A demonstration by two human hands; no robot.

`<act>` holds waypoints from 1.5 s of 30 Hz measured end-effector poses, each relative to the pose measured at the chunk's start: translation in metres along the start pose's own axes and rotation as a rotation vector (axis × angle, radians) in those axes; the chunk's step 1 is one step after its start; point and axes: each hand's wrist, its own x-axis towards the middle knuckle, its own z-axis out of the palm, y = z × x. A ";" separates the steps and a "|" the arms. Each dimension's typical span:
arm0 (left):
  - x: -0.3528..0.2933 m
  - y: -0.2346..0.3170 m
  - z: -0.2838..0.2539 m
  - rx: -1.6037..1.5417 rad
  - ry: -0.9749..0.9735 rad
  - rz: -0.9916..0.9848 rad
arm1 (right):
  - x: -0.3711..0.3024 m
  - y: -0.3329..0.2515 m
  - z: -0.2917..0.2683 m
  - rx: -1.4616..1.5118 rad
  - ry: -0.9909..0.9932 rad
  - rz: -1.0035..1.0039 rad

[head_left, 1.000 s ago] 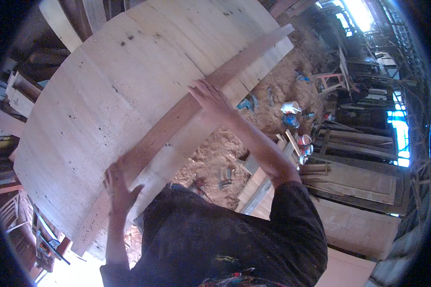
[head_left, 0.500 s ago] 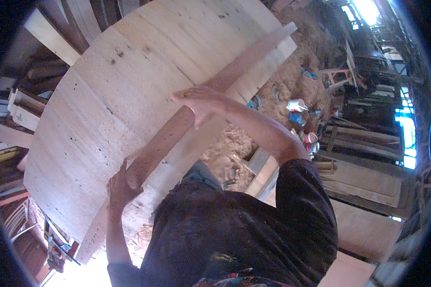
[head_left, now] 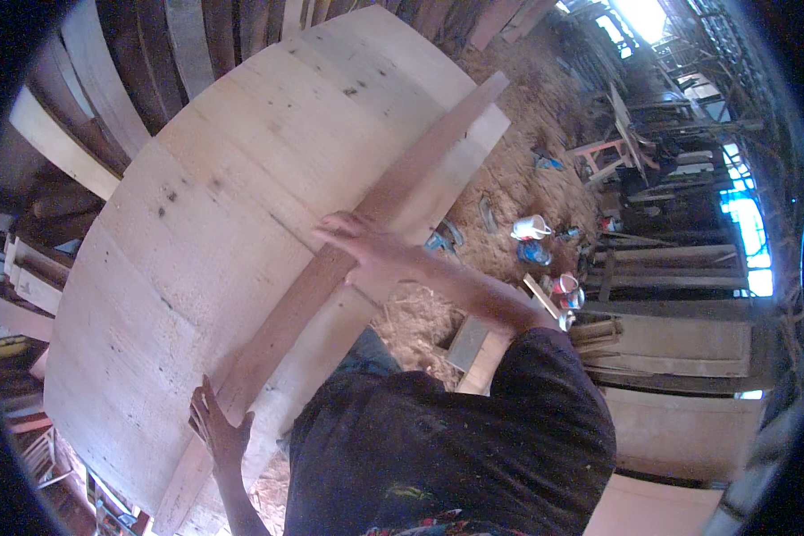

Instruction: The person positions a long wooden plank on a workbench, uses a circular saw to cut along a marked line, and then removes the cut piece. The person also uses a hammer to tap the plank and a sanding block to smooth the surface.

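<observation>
A long, narrow reddish-brown board (head_left: pixel 281 330) lies slantwise across a wide pale panel (head_left: pixel 179 259) made of joined planks, its far edge curved. My left hand (head_left: pixel 221 424) rests on the lower part of the board, fingers spread, thumb apart. Higher up, my right hand (head_left: pixel 366 250) lies across the board. Its fingers are stretched out beyond the far edge and its thumb is on the near side. Neither hand is closed round the board. The board's upper end sticks out a little past the panel's right edge.
Planks (head_left: pixel 107 76) are stacked beyond the panel at upper left. Sawdust and shavings (head_left: pixel 509 179) cover the floor at right, with a white bucket (head_left: pixel 531 228), a blue container (head_left: pixel 533 254) and a small pink wooden frame (head_left: pixel 596 159). Wide boards (head_left: pixel 679 344) stand along the right.
My view has shifted, so the panel sits lower and further left. My left hand's fingers are more spread on the board. The right hand still lies across it, fingers stretched.
</observation>
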 end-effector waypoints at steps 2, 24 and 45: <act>0.016 0.030 0.012 -0.043 0.040 0.073 | -0.021 0.063 -0.016 -0.073 0.020 0.043; 0.115 0.157 -0.015 0.002 -0.406 -0.009 | 0.032 0.286 -0.053 -0.144 -0.488 -0.121; 0.148 0.268 0.034 0.035 -0.155 0.026 | -0.033 0.348 -0.152 -0.237 -0.342 0.119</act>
